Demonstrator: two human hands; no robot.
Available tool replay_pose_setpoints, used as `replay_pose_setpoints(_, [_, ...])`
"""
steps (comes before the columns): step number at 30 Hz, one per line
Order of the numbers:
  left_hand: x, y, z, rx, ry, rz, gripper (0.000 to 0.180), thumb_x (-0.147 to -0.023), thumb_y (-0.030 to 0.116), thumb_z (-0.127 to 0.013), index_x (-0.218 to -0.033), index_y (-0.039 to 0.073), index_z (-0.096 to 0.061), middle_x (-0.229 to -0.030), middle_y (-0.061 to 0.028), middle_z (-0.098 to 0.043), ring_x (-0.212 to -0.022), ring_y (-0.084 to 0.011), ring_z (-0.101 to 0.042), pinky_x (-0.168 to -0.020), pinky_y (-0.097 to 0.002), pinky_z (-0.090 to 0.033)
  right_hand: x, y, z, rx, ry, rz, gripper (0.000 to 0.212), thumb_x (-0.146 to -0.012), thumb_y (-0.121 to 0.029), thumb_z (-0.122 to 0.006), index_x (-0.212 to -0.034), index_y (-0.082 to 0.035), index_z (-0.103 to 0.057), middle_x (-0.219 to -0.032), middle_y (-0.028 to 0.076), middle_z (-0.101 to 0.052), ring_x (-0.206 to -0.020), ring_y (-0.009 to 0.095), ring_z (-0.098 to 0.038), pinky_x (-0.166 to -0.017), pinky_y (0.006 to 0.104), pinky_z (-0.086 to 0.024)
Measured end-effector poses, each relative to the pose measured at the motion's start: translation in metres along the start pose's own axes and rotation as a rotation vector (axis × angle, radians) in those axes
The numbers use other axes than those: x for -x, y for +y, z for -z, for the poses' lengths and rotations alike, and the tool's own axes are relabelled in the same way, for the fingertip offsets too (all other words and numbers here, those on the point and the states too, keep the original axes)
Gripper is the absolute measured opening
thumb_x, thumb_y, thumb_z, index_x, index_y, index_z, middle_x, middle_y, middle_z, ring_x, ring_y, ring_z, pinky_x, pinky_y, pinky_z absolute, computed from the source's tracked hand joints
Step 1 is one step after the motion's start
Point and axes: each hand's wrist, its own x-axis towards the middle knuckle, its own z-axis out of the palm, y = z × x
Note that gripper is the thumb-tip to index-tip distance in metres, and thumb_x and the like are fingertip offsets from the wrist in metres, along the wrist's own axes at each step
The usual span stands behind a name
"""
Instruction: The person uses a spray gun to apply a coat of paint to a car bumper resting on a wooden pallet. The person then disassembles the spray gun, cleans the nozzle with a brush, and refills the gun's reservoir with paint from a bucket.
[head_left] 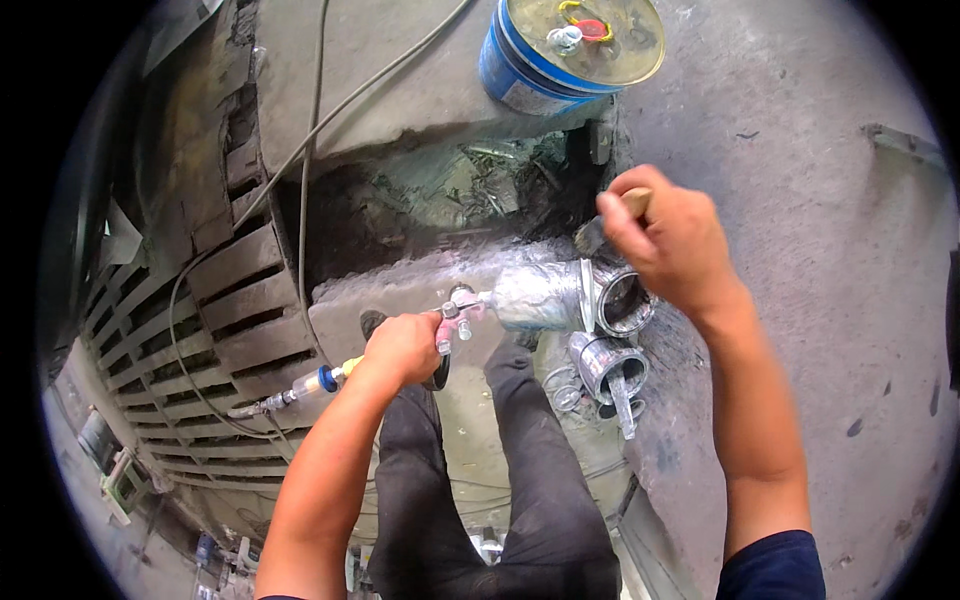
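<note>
My left hand (402, 348) is closed around the grip of a paint-smeared spray gun (456, 318). Its silver-coated cup (540, 295) lies on its side, and the open mouth faces right. In my right hand (680, 235) is a paintbrush (592, 236) with a short wooden handle, held just above the rim of that mouth. Below the cup stands a small open can (588, 350), coated in silver paint, with a flat paint-covered stick (622, 402) leaning out of it. A hose coupling (318, 380) with a blue ring leads to the gun.
A blue drum (520, 70) stands at the top, bits of plastic on its lid. In front of it gapes a floor pit (440, 190) holding debris. Slotted grating (240, 290) covers the left. An air hose (305, 200) crosses pit and grating. My legs (540, 440) are below.
</note>
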Motion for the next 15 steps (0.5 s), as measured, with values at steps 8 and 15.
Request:
replay_pose_setpoints(8, [-0.003, -0.004, -0.007, -0.005, 0.01, -0.032, 0.022, -0.082, 0.016, -0.05, -0.098, 0.007, -0.062, -0.093, -0.0199, -0.066, -0.09, -0.0388, -0.062, -0.078, -0.0471, -0.048, 0.041, -0.014, -0.007, 0.044, -0.2, 0.047, 0.024, -0.082, -0.022, -0.069, -0.08, -0.006, -0.052, -0.06, 0.012, -0.058, -0.054, 0.032, -0.06, -0.049, 0.0395, -0.048])
replay_pose_setpoints(15, [0.001, -0.013, -0.013, -0.016, -0.025, 0.01, 0.023, -0.083, 0.016, -0.05, -0.1, 0.007, -0.063, -0.094, -0.0197, -0.066, -0.091, -0.0389, -0.061, -0.079, -0.047, -0.048, 0.03, -0.011, -0.003, -0.037, -0.16, -0.014, 0.031, -0.08, -0.03, -0.072, -0.077, -0.006, -0.052, -0.058, 0.011, -0.056, -0.052, 0.029, -0.06, -0.048, 0.0372, -0.047])
